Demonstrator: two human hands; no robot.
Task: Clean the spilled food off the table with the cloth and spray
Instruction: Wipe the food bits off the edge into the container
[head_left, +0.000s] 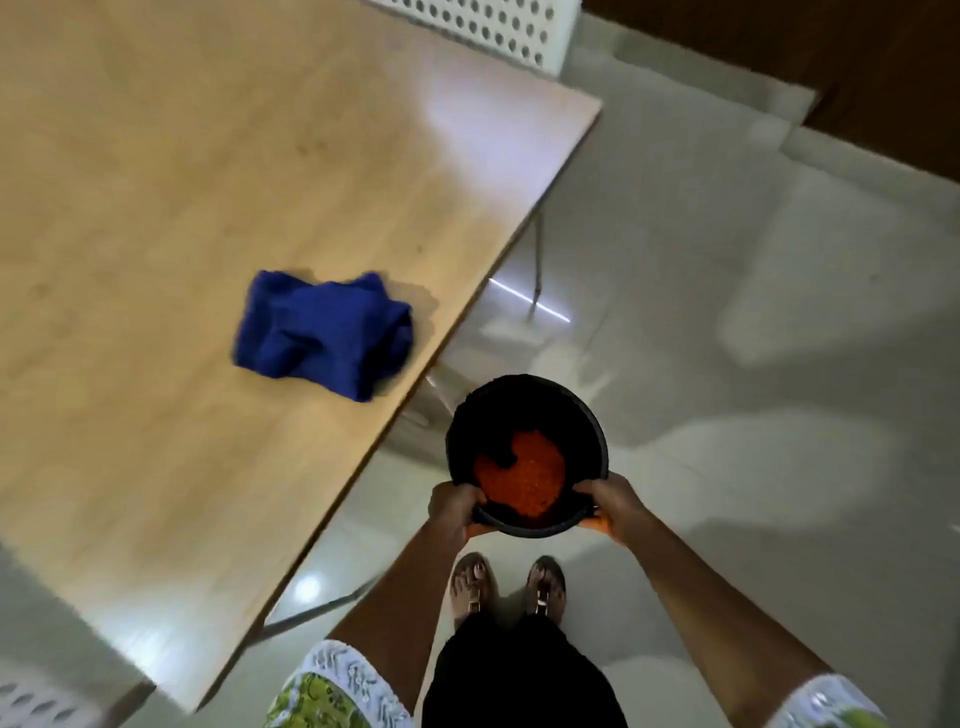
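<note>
A crumpled blue cloth (324, 335) lies on the wooden table (156, 182), close to its right edge. Beside that edge, over the floor, I hold a black bowl (524, 410) with orange-red food (522, 475) in its bottom. My left hand (457, 506) grips the bowl's near rim on the left and my right hand (608, 506) grips it on the right, thumbs over the rim. No spray bottle shows in view. The picture is blurred by motion.
A white perforated chair back (483, 26) stands at the table's far end; another white perforated piece (31, 701) shows at the bottom left. Pale tiled floor (727, 312) spreads to the right. My sandalled feet (506, 582) stand below the bowl. A table leg (537, 260) descends near the far corner.
</note>
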